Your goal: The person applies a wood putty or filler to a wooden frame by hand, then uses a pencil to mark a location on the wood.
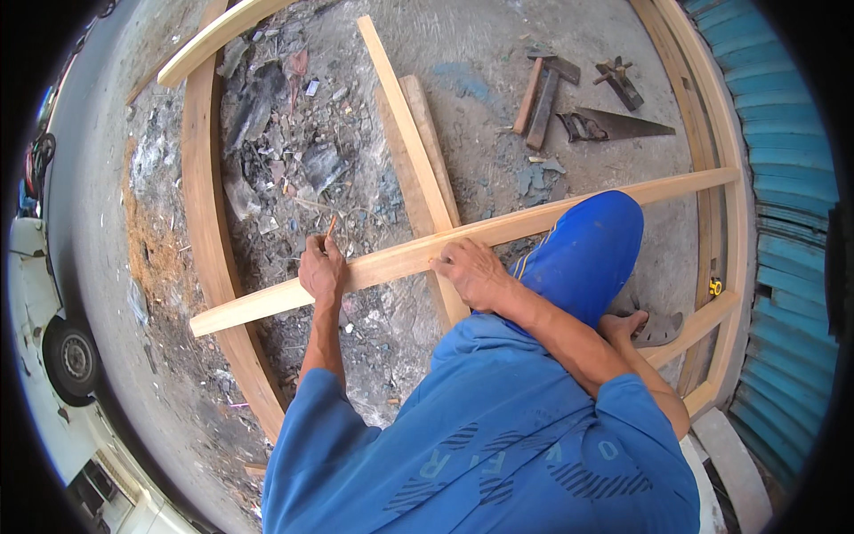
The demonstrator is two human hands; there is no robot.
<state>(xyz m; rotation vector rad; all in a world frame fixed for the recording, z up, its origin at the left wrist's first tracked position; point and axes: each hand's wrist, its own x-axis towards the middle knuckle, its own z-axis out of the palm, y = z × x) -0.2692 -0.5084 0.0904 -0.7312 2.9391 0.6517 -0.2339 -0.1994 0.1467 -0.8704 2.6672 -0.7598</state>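
The person's left hand grips a slim reddish stick, pencil-like, and rests against a long pale beam. The right hand touches the beam farther right, fingers curled inward; whether they pinch anything small cannot be told. The beam slants across the view between the person and the ground beyond. A knee in blue trousers covers part of it, just right of the right hand, and a bare foot is on its near side.

Under the beam, near the right hand, run a narrow pale strip and a wider worn board. The beam's left end lies over a thick brown timber; its right end meets a pale rail. Rubble and scraps litter the ground beyond the beam's left half. Well apart, beyond its right half, lie a handsaw, two wooden-handled tools and a wooden plane. A yellow tape measure sits on the near side of the beam's right end. Past that end stands blue corrugated metal.
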